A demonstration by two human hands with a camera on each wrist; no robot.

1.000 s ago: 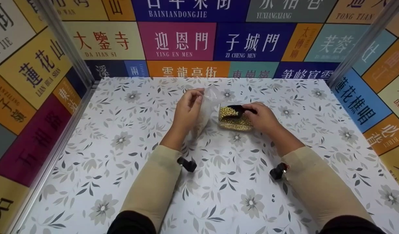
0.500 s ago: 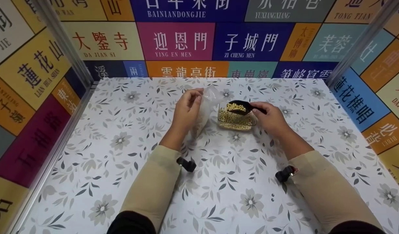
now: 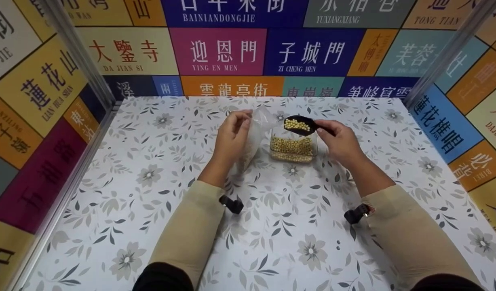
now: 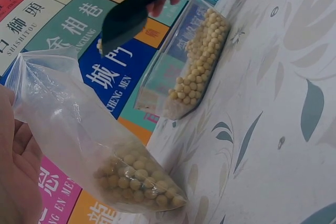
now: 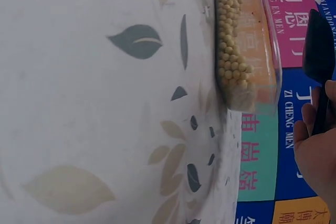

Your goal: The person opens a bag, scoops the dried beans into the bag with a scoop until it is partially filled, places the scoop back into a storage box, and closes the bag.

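Observation:
My right hand (image 3: 340, 141) pinches the handle of a black scoop (image 3: 308, 128), which carries yellow beans (image 3: 297, 124) above the back of a clear box (image 3: 293, 155). Beans also lie inside that box, as the right wrist view shows of the box (image 5: 251, 51). To its left, my left hand (image 3: 233, 135) grips the upper edge of a clear plastic bag (image 3: 254, 139). The left wrist view has beans (image 4: 139, 182) in the bottom of the bag (image 4: 79, 114), and the scoop (image 4: 126, 22) apart from the bag. In that view the left fingers are partly hidden.
The box and bag stand on a white table (image 3: 248, 250) with a floral cover. Colourful panels with large characters (image 3: 219, 52) rise behind the table and along both sides, with metal posts (image 3: 88, 60) at the corners.
The scoop has come up out of the beans in the box with a load in it, as my right hand moved up and to the right. My left hand and the bag have stayed in place.

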